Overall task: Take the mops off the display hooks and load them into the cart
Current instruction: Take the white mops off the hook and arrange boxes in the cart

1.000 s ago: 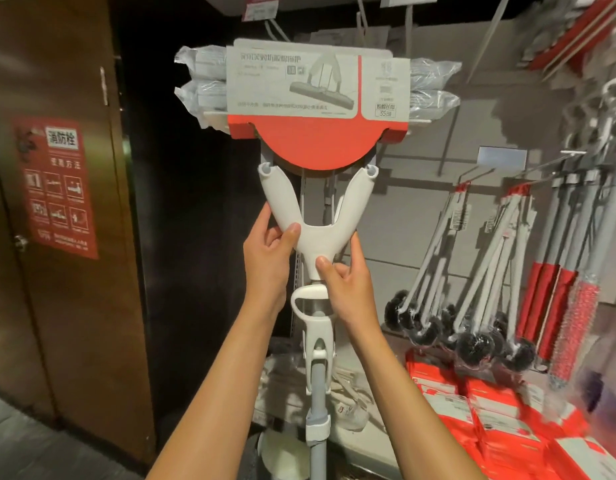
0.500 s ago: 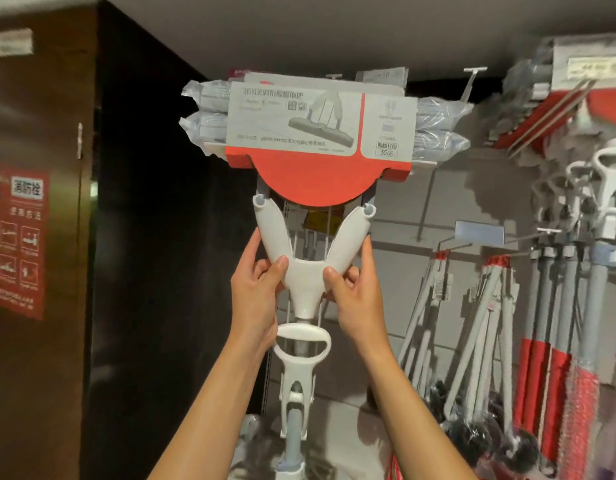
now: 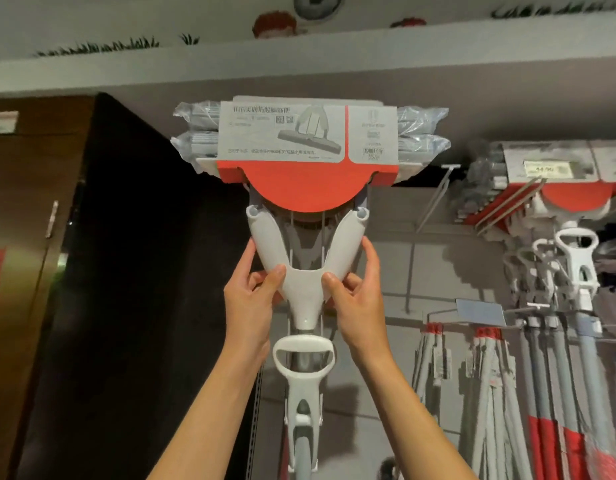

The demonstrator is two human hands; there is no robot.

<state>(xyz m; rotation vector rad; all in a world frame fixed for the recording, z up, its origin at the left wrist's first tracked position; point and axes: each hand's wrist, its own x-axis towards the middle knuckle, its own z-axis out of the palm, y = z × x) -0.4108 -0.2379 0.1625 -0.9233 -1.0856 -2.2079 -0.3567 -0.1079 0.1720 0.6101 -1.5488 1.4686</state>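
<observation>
1. Your two forearms rise from the bottom edge and meet at the mop, which you hold upright in front of the display wall, head uppermost.
2. Your left hand grips the left arm of the mop's white Y-shaped yoke: the thumb presses the front face near the fork, and the fingers curl round behind.
3. Your right hand mirrors it on the right arm, thumb on the front near the fork, fingers wrapped round the outer edge.
4. Below your hands, the white loop handle sits on the grey pole, which runs down out of view between your forearms.
5. Above your hands, the mop head carries a grey and red cardboard sleeve, with plastic-wrapped sponge ends sticking out on both sides. Whether it hangs on a hook you cannot tell; the sleeve hides that.
6. Further right, a second packaged mop hangs high on the wall, with grey and red poles hanging below it.
7. At far left stands a brown door beside a dark panel.
</observation>
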